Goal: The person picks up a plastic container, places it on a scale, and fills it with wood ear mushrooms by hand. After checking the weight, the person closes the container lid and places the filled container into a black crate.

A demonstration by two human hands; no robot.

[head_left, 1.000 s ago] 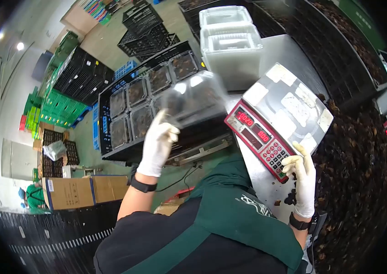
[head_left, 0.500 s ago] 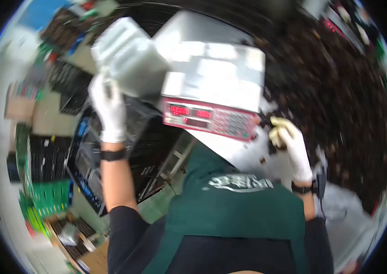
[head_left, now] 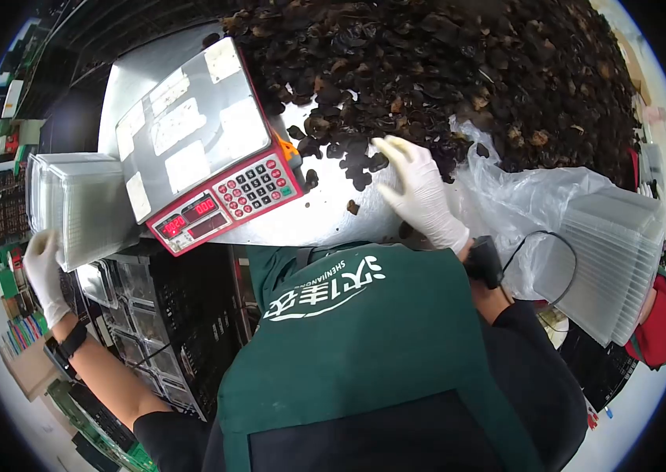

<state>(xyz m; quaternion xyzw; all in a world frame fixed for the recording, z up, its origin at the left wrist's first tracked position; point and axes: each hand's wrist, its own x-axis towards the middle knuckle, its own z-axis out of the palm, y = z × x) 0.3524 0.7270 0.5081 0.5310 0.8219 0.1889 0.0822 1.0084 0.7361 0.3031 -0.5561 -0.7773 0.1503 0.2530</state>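
Far left: gloved left hand (head_left: 44, 271) at the lower edge of a stack of clear plastic boxes (head_left: 93, 208), fingers bent; fingertips partly hidden, so cannot tell whether they grip it. Below the stack, a black crate (head_left: 187, 315) with lidded clear boxes. Next, a red-framed digital scale (head_left: 191, 134) on the steel table (head_left: 325, 212), one window lit 0.00. Lower middle: green apron (head_left: 349, 346), white Chinese characters and SHENJIANG in Latin letters. Right of the scale: gloved right hand (head_left: 421, 193), thumb and fingers parted, holding nothing, just beside loose dark fungus pieces (head_left: 459, 94) heaped over the tabletop. Farther right: crumpled clear plastic bag (head_left: 526, 204), then a second stack of clear boxes (head_left: 616, 252).
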